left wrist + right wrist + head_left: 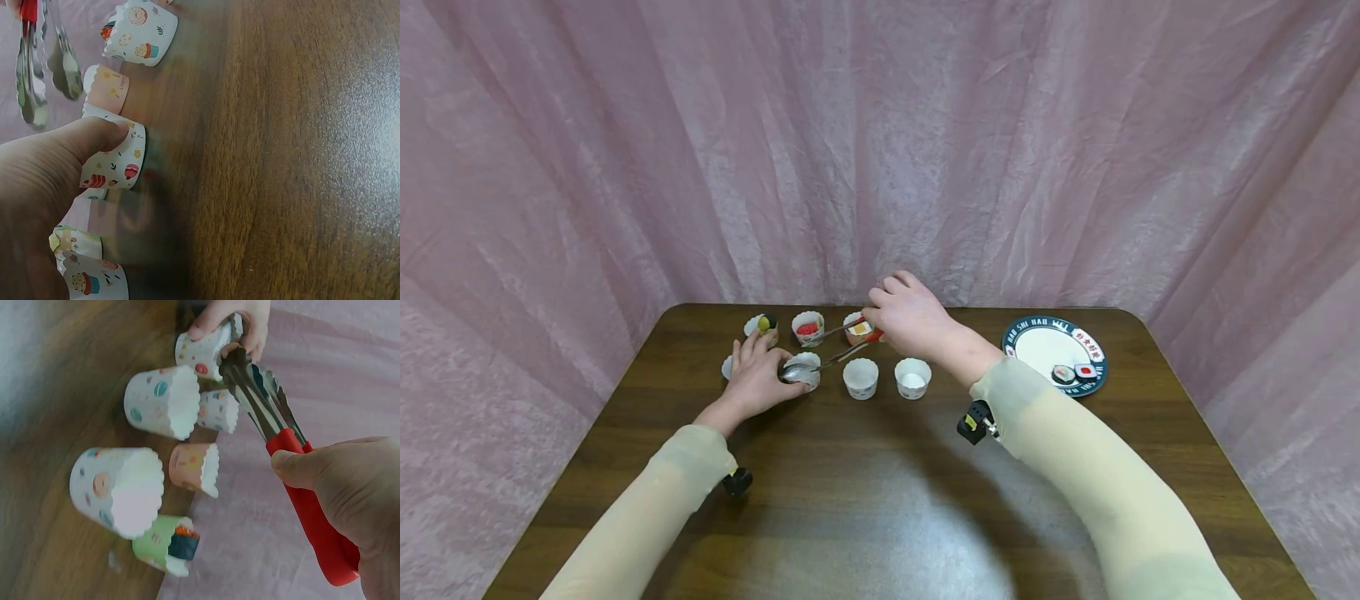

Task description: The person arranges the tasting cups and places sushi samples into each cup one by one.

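My left hand (752, 379) grips a white patterned paper cup (115, 162), its thumb on the near side and its fingers on the far side. My right hand (910, 318) holds metal tongs (315, 522) by their red handles. The scalloped tips of the tongs are spread and reach to the mouth of that cup, one of them overlapping its rim in the head view. Whether anything lies between the tips, I cannot tell. Behind the held cup stands a cup with a red-topped piece (807, 330).
Two white cups, a middle one (861, 380) and a right one (913, 380), stand in the front row. Behind are an orange cup (857, 336) and a cup with a yellow-green piece (767, 322). A blue-rimmed plate (1037, 343) at the right bears two sushi pieces (1075, 372).
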`<state>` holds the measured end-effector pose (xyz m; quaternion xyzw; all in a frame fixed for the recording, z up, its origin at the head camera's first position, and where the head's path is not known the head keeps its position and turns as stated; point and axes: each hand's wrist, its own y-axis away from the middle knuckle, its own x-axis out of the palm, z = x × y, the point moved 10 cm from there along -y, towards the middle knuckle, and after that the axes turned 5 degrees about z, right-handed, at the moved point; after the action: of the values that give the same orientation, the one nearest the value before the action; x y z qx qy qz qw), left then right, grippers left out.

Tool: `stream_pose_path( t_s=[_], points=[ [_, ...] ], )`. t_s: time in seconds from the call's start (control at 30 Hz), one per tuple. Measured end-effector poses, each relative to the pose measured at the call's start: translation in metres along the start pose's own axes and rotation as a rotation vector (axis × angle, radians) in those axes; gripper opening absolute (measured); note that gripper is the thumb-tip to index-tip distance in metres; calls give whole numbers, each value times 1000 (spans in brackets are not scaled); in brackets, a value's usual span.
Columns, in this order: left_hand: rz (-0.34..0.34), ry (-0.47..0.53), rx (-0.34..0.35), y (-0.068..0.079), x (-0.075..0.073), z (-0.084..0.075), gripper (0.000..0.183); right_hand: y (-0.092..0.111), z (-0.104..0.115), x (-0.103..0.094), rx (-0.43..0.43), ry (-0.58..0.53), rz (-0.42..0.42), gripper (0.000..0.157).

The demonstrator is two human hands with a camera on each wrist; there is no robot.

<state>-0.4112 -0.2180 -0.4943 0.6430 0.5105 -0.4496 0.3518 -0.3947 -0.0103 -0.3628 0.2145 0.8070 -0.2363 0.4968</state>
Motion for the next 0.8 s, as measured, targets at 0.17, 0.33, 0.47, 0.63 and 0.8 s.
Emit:
stream_pose_path(
  t_s=[0.17, 0.33, 0.47, 0.63, 0.8],
  points=[
    [-8, 15, 7, -1, 0, 3, 59, 14, -12, 1, 21, 10, 28, 41],
    [-7, 12, 18, -1, 0, 6, 60, 26, -21, 0, 31, 20, 1, 34],
    [0, 5, 16, -1, 0, 6, 59, 35, -28, -2, 37, 8, -16, 41],
    [7, 17, 24, -2, 3, 8, 60, 44, -38, -1, 61, -24, -20, 39],
    [12, 8, 34, -2, 3, 10, 59, 53, -45, -1, 73, -29, -25, 40]
  ],
)
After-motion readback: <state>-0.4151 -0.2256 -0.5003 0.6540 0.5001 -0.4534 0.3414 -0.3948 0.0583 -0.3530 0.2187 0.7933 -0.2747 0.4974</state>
